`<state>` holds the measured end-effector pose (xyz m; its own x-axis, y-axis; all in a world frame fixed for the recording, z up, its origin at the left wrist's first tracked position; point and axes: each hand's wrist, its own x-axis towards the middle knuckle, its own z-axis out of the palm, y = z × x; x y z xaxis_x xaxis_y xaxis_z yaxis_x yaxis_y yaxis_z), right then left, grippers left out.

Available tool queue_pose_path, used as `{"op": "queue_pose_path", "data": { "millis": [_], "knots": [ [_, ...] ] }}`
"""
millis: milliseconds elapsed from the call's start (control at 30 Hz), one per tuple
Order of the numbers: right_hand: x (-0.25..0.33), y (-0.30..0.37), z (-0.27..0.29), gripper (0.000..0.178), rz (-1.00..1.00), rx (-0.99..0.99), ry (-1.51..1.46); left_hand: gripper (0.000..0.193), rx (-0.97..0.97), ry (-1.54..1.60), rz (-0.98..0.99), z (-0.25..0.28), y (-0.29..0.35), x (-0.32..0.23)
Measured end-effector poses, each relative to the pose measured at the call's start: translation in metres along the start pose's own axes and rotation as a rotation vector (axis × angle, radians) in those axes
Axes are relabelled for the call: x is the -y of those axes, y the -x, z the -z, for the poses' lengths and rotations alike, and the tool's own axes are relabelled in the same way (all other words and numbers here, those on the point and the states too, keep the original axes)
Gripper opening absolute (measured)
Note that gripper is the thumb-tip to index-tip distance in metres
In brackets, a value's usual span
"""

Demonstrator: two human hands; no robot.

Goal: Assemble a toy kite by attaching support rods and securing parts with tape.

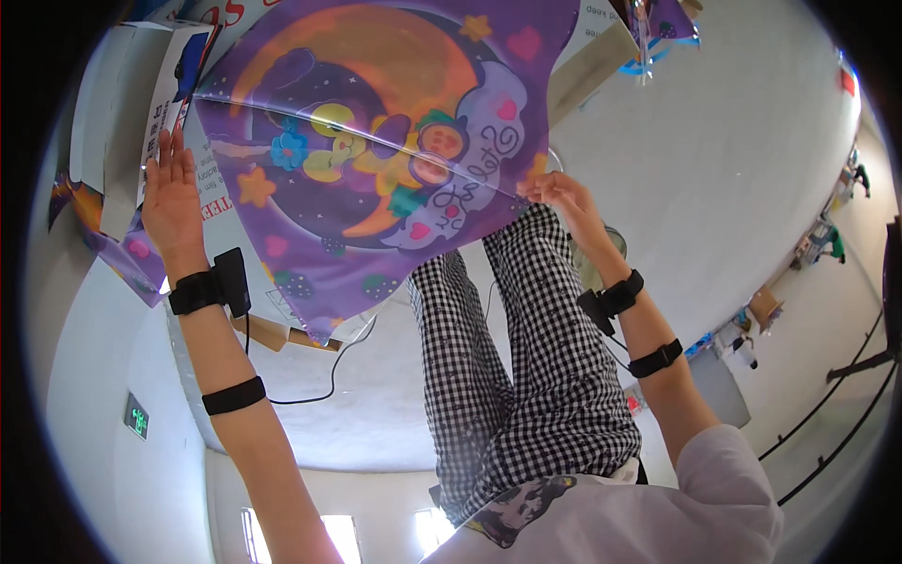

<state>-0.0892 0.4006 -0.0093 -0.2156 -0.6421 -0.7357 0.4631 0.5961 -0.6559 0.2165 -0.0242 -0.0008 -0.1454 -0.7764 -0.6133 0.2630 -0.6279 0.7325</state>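
A purple kite [376, 56] with a printed orange moon, a yellow cartoon animal, hearts and stars spreads before my lap, a thin rod line running across its middle. At its near right edge, by the end of that line, my right hand [562, 195] has its fingers pinched together on the kite. My left hand [175, 197] is palm up, fingers stretched out and nothing in them. Its fingertips lie near the kite's left corner, in front of a white carton flap; whether they touch either cannot be told.
White cartons [122, 85] with printing stand at the left and under the kite. More purple printed material [132, 258] hangs at the left side. A blue ring [648, 66] and clear plastic lie at the top right. A black cable [329, 390] loops from my left wristband.
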Motion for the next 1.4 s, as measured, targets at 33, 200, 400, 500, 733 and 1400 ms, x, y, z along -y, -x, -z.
{"op": "queue_pose_path", "data": {
  "millis": [33, 200, 400, 500, 733, 1400],
  "knots": [
    [-0.002, 0.002, -0.006, 0.016, -0.002, -0.002, -0.009, 0.04, -0.004, 0.016, -0.004, 0.001, 0.0, -0.001],
    [-0.007, -0.003, -0.039, 0.012, 0.006, -0.014, -0.079, 0.04, -0.039, 0.072, -0.018, -0.002, 0.001, -0.005],
    [-0.01, -0.011, -0.03, 0.01, 0.081, -0.053, -0.033, 0.04, 0.022, 0.093, -0.025, 0.001, -0.006, -0.01],
    [-0.011, -0.012, -0.028, 0.009, 0.057, -0.045, -0.046, 0.04, 0.094, 0.156, 0.033, 0.004, -0.009, -0.008],
    [-0.008, -0.011, -0.026, 0.009, 0.085, -0.052, 0.065, 0.037, 0.066, 0.12, 0.055, -0.013, -0.004, 0.0],
    [-0.025, 0.008, -0.036, 0.007, 0.091, -0.081, 0.115, 0.024, 0.028, -0.23, -0.011, -0.017, -0.056, 0.004]
  ]
}}
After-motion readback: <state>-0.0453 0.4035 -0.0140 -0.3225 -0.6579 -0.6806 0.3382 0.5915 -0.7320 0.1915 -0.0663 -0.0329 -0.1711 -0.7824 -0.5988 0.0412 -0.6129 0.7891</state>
